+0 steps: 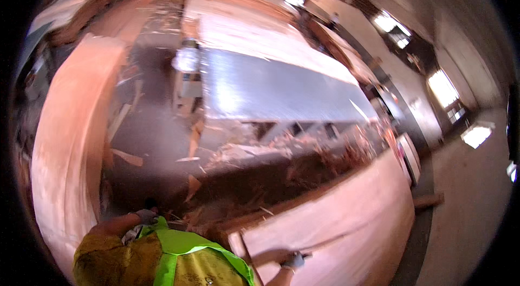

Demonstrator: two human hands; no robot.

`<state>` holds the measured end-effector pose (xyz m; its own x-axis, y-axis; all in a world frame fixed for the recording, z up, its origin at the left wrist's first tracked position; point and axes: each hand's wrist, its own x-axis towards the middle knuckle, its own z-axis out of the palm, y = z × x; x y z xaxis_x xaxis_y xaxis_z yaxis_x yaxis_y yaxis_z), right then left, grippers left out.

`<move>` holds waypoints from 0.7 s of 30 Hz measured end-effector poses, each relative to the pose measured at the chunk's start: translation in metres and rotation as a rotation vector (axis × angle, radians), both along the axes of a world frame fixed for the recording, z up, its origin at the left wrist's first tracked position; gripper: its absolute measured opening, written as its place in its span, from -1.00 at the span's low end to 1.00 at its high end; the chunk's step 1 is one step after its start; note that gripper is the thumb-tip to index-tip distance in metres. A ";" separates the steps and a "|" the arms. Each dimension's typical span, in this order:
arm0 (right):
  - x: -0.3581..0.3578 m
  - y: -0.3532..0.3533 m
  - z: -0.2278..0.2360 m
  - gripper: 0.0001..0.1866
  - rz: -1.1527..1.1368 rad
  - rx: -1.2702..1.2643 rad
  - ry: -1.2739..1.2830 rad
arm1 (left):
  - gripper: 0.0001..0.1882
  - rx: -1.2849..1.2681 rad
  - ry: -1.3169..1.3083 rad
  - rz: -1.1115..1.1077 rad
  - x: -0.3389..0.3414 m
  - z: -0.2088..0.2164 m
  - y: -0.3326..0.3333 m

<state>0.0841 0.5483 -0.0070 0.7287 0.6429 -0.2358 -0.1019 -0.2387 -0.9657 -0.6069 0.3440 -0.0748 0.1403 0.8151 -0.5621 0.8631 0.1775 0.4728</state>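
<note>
"Taking the metal-topped counter (281, 88) as our mark, where does the right hand (295, 260) come?"

"On the near side of that counter, well apart from it, in a grey glove, at the broad pale wood sheet (352, 240). Whether it touches the wood, I can't say."

"And its fingers?"

"Too small and blurred. I can't tell how far open they are, or whether they have hold of anything."

"Where does the sheet lie, then?"

"On the counter's near side, reaching round toward its right, with reddish wood scraps (336, 148) between the two."

"What about the left hand (146, 215)?"

"Also gloved in grey, off toward the counter's near left, well apart from it, just beside the wearer's bright green vest (181, 241). Those fingers are blurred too; I can't tell their spread or any hold."

"Anything else around?"

"A pale wood stack (73, 118) left of the counter, across a strip of dark floor (149, 104), and more wood sheets (249, 37) by its far edge."
</note>
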 end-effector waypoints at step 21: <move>-0.628 0.281 0.140 -0.48 0.369 0.122 -0.095 | -0.56 0.460 0.770 -0.373 -0.361 0.090 0.118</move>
